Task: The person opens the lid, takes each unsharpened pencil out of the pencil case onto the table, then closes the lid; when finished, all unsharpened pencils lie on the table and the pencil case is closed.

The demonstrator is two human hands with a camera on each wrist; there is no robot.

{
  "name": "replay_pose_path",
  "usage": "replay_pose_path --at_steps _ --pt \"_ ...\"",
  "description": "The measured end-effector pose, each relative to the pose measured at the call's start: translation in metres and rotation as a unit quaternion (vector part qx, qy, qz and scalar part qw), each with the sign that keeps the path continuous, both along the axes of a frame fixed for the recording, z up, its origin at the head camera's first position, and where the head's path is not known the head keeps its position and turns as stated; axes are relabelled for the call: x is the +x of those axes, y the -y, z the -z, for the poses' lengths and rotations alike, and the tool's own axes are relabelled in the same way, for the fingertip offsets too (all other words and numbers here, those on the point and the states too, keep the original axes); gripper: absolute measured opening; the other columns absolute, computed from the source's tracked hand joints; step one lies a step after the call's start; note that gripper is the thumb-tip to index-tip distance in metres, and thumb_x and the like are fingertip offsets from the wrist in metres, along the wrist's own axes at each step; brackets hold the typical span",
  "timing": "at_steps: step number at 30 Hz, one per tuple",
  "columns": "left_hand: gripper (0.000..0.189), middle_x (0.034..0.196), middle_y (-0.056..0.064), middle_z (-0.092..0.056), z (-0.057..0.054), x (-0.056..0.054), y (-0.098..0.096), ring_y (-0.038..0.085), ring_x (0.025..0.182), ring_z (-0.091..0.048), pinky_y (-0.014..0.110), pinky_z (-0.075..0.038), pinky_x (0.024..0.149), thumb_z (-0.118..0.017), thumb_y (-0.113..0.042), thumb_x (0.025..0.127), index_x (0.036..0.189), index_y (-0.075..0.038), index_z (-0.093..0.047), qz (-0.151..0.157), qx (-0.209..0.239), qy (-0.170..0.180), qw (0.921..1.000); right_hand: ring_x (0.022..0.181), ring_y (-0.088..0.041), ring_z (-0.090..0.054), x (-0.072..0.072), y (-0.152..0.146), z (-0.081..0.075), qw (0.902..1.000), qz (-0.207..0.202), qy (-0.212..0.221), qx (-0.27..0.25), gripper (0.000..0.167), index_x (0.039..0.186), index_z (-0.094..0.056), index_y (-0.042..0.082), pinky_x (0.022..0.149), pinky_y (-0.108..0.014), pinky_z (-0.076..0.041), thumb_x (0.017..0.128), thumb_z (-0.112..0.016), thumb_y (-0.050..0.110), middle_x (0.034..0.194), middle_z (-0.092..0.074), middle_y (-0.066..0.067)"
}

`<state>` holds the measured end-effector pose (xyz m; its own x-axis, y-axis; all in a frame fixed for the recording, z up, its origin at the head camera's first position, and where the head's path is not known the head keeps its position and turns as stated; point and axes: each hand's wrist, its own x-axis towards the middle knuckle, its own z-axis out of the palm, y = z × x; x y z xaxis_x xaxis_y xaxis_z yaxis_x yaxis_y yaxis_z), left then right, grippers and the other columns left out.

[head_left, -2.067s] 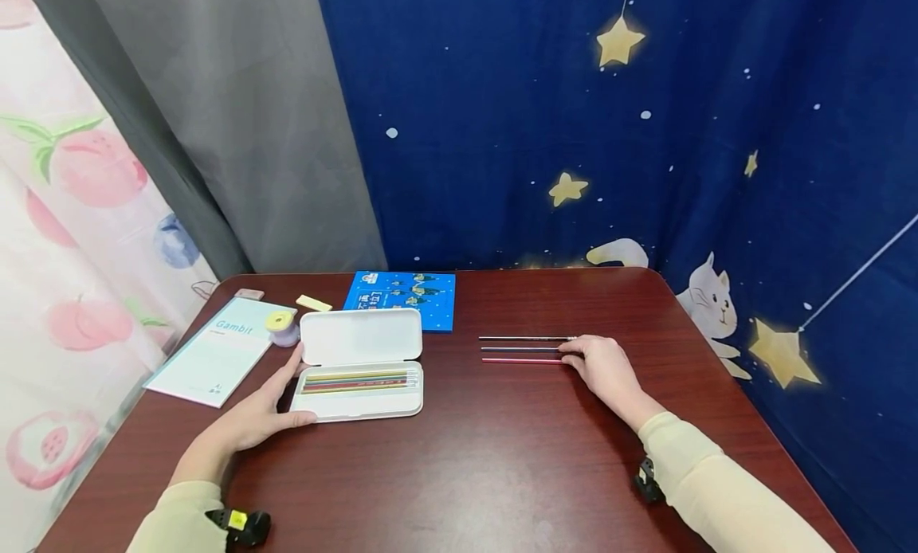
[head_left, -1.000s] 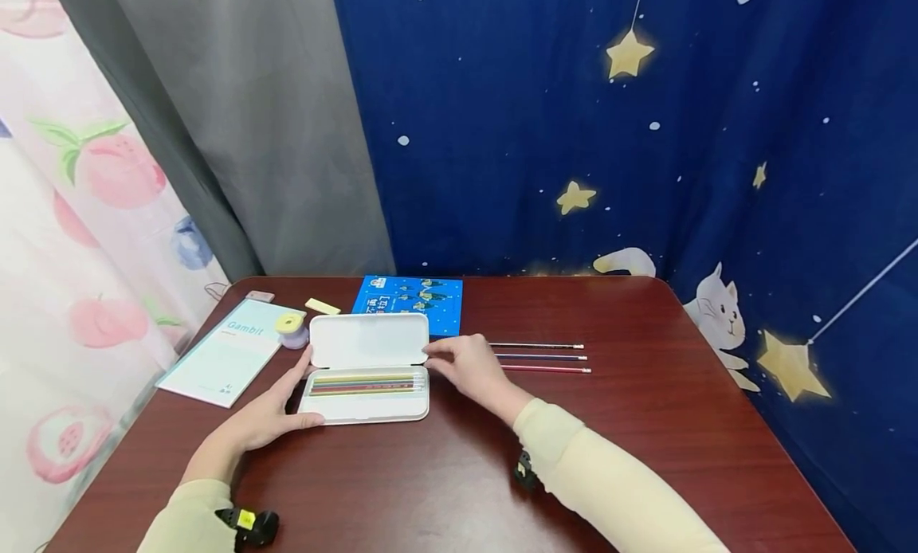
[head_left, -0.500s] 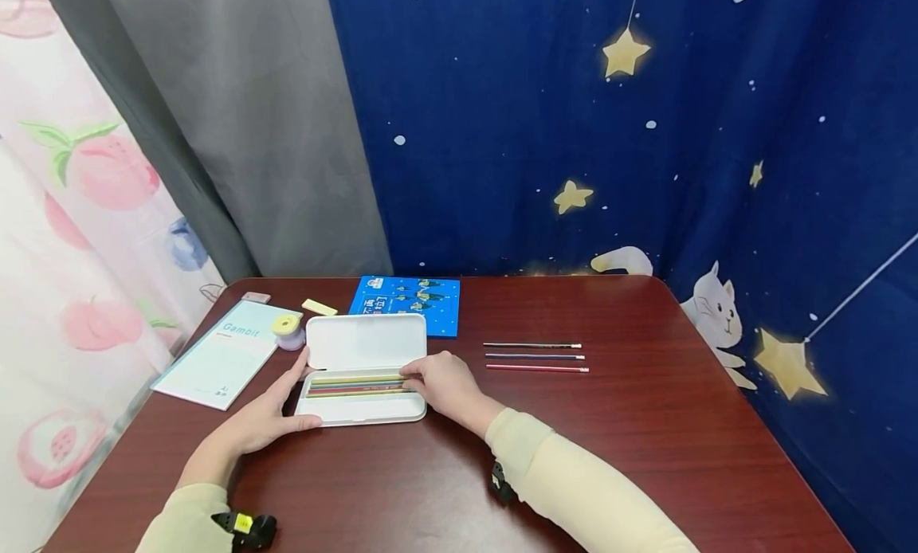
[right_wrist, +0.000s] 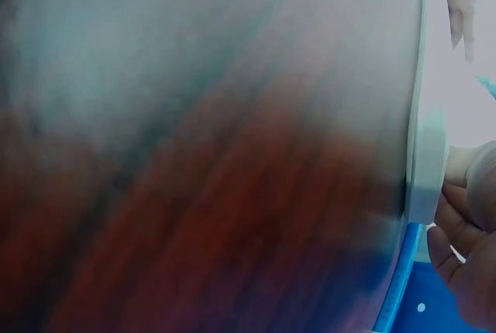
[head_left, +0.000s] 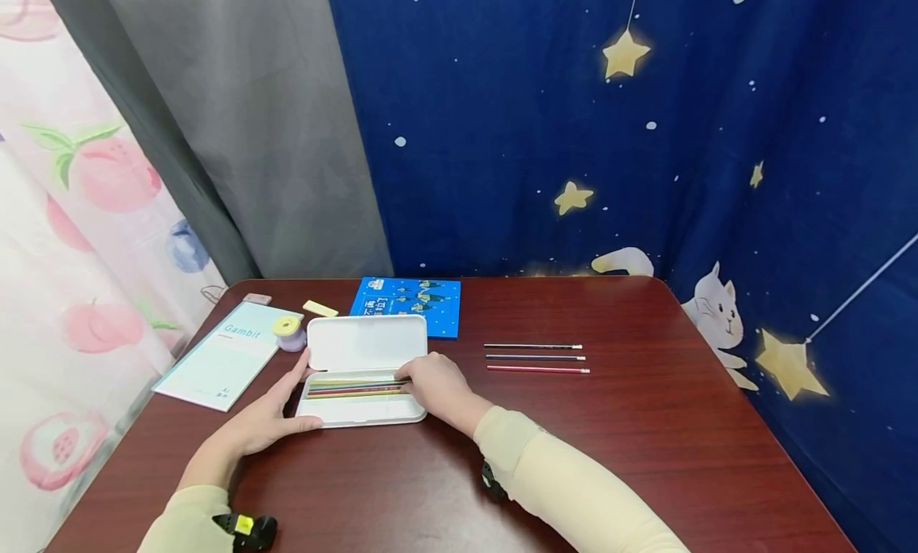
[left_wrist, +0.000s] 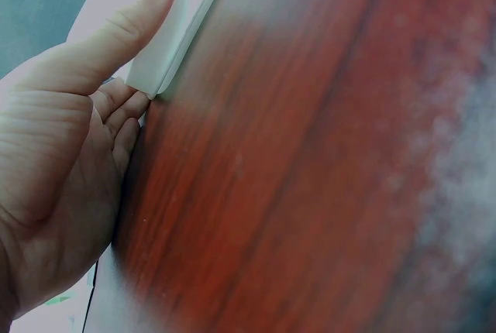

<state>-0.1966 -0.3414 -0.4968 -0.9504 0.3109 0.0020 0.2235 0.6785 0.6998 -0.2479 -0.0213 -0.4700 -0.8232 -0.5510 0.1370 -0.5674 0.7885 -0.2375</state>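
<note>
A white pencil case (head_left: 358,412) lies with its lid (head_left: 367,342) raised, and several coloured pencils (head_left: 355,389) lie in its tray. My left hand (head_left: 261,421) holds the case's left end, thumb on the front edge, fingers along the side; the left wrist view shows this thumb (left_wrist: 128,31) over the white edge. My right hand (head_left: 439,387) reaches over the case's right end, fingers at the pencils' right ends, covering them. The right wrist view shows curled fingers (right_wrist: 457,228) past the case's end; I cannot tell whether they pinch a pencil.
Three pencils, black (head_left: 534,347), blue (head_left: 534,358) and red (head_left: 538,370), lie parallel to the right. A blue book (head_left: 437,310) lies behind the lid. To the left are a Gambit notebook (head_left: 215,366), a yellow-and-purple round object (head_left: 289,334), a yellow strip (head_left: 320,308) and a pinkish block (head_left: 257,299).
My right hand has left the three pencils on the table, moved left to the case and come over the pencils in its tray. My left hand has stayed at the case.
</note>
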Motion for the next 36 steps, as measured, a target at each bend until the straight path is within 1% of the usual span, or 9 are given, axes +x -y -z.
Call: replay_pose_path --at_steps 7,12,17,20,24,27,31,33,36 --pt "0.123 0.167 0.023 -0.025 -0.001 0.001 0.000 0.045 0.148 -0.024 0.073 -0.023 0.111 -0.085 -0.040 0.087 0.169 -0.024 0.005 0.001 0.005 0.002 1.0000 0.100 -0.007 -0.072 -0.001 -0.002 0.006 0.9983 0.003 0.004 -0.058 0.016 0.109 -0.084 0.026 0.089 -0.027 -0.056 0.094 -0.080 0.024 0.104 -0.079 0.010" --pt "0.123 0.167 0.024 -0.025 -0.001 0.001 -0.001 0.044 0.147 -0.025 0.073 -0.024 0.111 -0.085 -0.040 0.087 0.169 -0.024 0.005 0.005 0.005 0.001 1.0000 0.102 -0.007 -0.072 -0.001 -0.007 0.005 0.9942 0.007 0.010 -0.107 0.015 0.109 -0.085 0.023 0.089 -0.026 -0.056 0.095 -0.080 0.022 0.106 -0.079 0.008" --pt "0.124 0.166 0.023 -0.027 -0.001 0.000 -0.001 0.044 0.147 -0.025 0.073 -0.024 0.111 -0.086 -0.039 0.086 0.169 -0.025 0.005 0.005 0.003 -0.004 1.0000 0.102 -0.007 -0.072 -0.003 -0.018 -0.002 0.9843 0.007 0.011 -0.176 0.014 0.107 -0.085 0.021 0.089 -0.025 -0.056 0.095 -0.079 0.018 0.104 -0.079 0.008" --pt "0.124 0.166 0.024 -0.025 -0.001 0.000 0.000 0.044 0.147 -0.025 0.073 -0.024 0.110 -0.086 -0.039 0.086 0.169 -0.025 0.006 0.004 0.003 -0.002 1.0000 0.100 -0.008 -0.072 -0.006 -0.030 -0.007 0.9768 0.014 0.025 -0.212 0.013 0.106 -0.085 0.020 0.087 -0.025 -0.057 0.095 -0.079 0.018 0.104 -0.080 0.007" --pt "0.123 0.168 0.025 -0.021 -0.002 0.000 0.001 0.044 0.147 -0.024 0.072 -0.024 0.110 -0.085 -0.038 0.087 0.169 -0.025 0.006 0.004 0.006 0.002 1.0000 0.095 -0.008 -0.072 -0.012 -0.057 -0.015 0.9702 0.030 0.027 -0.239 0.010 0.103 -0.085 0.022 0.082 -0.026 -0.057 0.094 -0.080 0.020 0.101 -0.080 0.007" --pt "0.123 0.168 0.026 -0.019 -0.003 -0.001 0.001 0.045 0.148 -0.023 0.072 -0.024 0.110 -0.085 -0.039 0.087 0.169 -0.024 0.006 0.003 0.002 0.003 1.0000 0.089 -0.008 -0.071 -0.015 -0.084 -0.021 0.9680 0.051 0.016 -0.245 0.009 0.101 -0.085 0.024 0.079 -0.028 -0.056 0.093 -0.081 0.022 0.099 -0.079 0.009" --pt "0.123 0.167 0.027 -0.021 -0.003 0.000 0.002 0.046 0.147 -0.023 0.073 -0.024 0.110 -0.084 -0.041 0.087 0.169 -0.023 0.006 0.003 -0.006 0.001 1.0000 0.080 -0.009 -0.067 -0.015 -0.124 -0.026 0.9667 0.075 0.003 -0.245 0.009 0.100 -0.085 0.026 0.077 -0.031 -0.054 0.094 -0.080 0.022 0.097 -0.079 0.011" --pt "0.123 0.167 0.027 -0.021 -0.002 0.001 0.001 0.047 0.147 -0.023 0.073 -0.024 0.110 -0.084 -0.041 0.087 0.169 -0.022 0.006 0.004 -0.005 -0.001 1.0000 0.080 -0.009 -0.068 -0.013 -0.144 -0.026 0.9670 0.082 -0.009 -0.241 0.009 0.100 -0.085 0.025 0.077 -0.033 -0.055 0.094 -0.080 0.022 0.096 -0.079 0.012" --pt "0.122 0.168 0.027 -0.020 -0.002 0.001 -0.001 0.047 0.148 -0.022 0.074 -0.023 0.110 -0.084 -0.040 0.088 0.169 -0.021 0.006 0.006 -0.004 -0.001 1.0000 0.091 -0.011 -0.072 -0.009 -0.172 -0.025 0.9676 0.096 -0.025 -0.232 0.009 0.100 -0.086 0.024 0.082 -0.037 -0.057 0.093 -0.082 0.021 0.097 -0.079 0.011"
